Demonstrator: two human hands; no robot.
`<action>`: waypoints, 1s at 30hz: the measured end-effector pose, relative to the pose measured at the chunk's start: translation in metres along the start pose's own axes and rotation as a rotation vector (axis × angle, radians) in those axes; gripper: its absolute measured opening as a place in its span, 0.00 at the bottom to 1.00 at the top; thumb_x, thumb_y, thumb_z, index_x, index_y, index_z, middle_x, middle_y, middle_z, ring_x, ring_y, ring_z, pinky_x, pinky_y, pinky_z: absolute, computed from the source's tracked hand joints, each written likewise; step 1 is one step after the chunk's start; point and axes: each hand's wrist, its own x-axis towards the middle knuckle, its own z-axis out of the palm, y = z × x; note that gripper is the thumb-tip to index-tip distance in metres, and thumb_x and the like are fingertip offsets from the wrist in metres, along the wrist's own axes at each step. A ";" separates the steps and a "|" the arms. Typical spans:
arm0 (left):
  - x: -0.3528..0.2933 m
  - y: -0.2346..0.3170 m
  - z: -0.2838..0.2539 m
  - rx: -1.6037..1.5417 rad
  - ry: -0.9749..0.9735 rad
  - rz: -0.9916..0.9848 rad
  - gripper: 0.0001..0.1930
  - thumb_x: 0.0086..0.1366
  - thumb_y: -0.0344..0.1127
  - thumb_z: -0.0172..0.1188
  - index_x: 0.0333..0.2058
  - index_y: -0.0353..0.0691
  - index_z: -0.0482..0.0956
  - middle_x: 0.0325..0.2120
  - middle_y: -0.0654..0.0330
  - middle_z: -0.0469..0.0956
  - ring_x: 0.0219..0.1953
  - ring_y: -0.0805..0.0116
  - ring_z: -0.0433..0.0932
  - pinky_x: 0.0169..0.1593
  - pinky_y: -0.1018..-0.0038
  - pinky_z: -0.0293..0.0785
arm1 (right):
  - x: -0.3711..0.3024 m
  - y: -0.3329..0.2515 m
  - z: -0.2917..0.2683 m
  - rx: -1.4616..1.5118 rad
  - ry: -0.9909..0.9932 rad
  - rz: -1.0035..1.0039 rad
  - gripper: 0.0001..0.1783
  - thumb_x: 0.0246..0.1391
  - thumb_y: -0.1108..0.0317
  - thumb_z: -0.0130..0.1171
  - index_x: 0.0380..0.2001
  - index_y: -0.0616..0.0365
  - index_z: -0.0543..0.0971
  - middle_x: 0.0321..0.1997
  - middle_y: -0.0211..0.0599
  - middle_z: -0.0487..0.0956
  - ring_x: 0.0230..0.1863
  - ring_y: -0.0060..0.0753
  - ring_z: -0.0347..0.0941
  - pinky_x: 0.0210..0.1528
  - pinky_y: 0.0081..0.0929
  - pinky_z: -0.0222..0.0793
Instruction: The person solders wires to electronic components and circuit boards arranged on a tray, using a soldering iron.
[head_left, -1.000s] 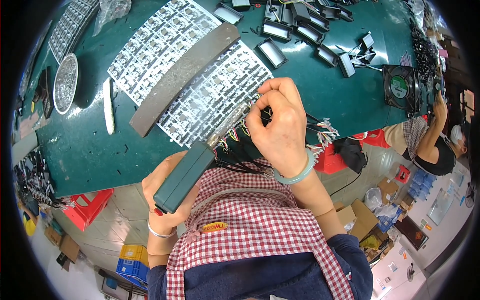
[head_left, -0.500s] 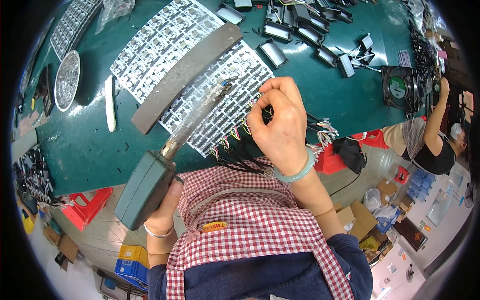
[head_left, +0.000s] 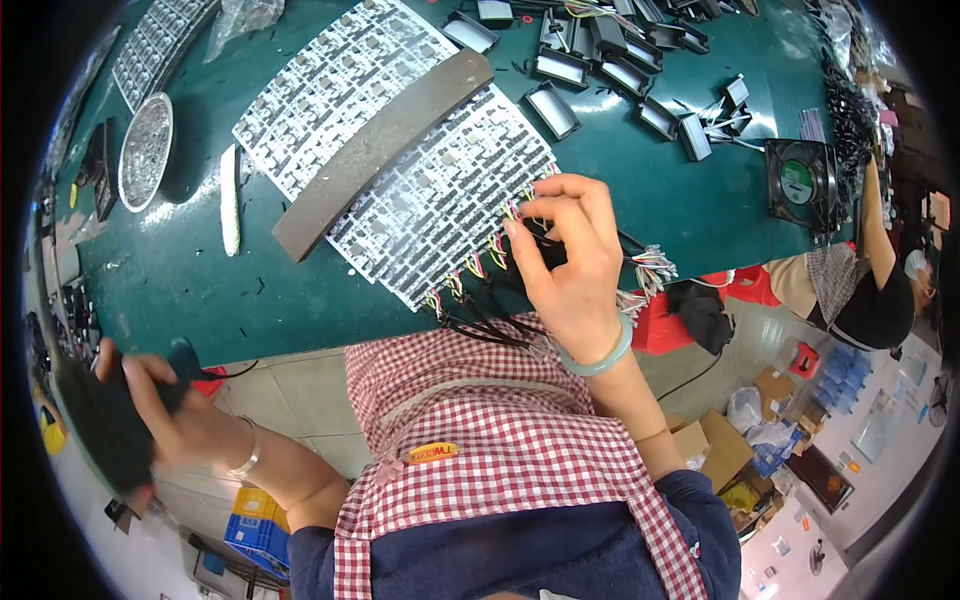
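My left hand (head_left: 175,415), smeared by motion, is out at the far left, closed around the dark green body of a soldering gun (head_left: 95,420); its metal barrel is hard to make out against the dark rim. My right hand (head_left: 575,255), with a pale green bangle, is at the right edge of a panel of white circuit boards (head_left: 440,180). Its thumb and index finger pinch at thin coloured wires (head_left: 512,210). Several more wire ends (head_left: 475,265) line the panel's lower edge, joined to black cables (head_left: 490,325). A dark curved bar (head_left: 390,150) lies across the panel.
An oval dish (head_left: 146,150) and a white stick (head_left: 231,200) lie left of the panel. Black plastic cases (head_left: 625,70) are scattered at the back right. A small fan (head_left: 800,185) stands at the right, near another person (head_left: 860,290). Red stools (head_left: 660,320) are under the table edge.
My left hand has swung the soldering gun away from the panel to the far left. My right hand has shifted slightly down, its fingers a little more spread.
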 end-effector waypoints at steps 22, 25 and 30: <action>-0.033 -0.023 -0.001 -0.047 -0.121 -0.283 0.14 0.57 0.20 0.62 0.43 0.23 0.77 0.39 0.46 0.81 0.21 0.76 0.70 0.21 0.82 0.64 | -0.006 0.017 0.004 -0.078 0.013 -0.270 0.13 0.42 0.84 0.65 0.34 0.61 0.80 0.39 0.37 0.76 0.35 0.38 0.73 0.35 0.31 0.71; -0.037 -0.023 0.001 -0.079 -0.124 -0.278 0.14 0.57 0.20 0.62 0.44 0.23 0.77 0.40 0.46 0.81 0.20 0.76 0.69 0.21 0.82 0.64 | -0.003 0.020 0.005 -0.064 0.033 -0.305 0.12 0.42 0.84 0.65 0.33 0.61 0.80 0.35 0.35 0.77 0.35 0.39 0.73 0.35 0.32 0.71; -0.037 -0.020 0.002 -0.096 -0.112 -0.286 0.16 0.57 0.18 0.61 0.46 0.22 0.76 0.40 0.45 0.80 0.20 0.76 0.68 0.22 0.82 0.63 | 0.001 0.016 -0.003 0.016 -0.020 -0.284 0.11 0.41 0.83 0.66 0.31 0.62 0.80 0.35 0.37 0.77 0.35 0.39 0.74 0.36 0.31 0.72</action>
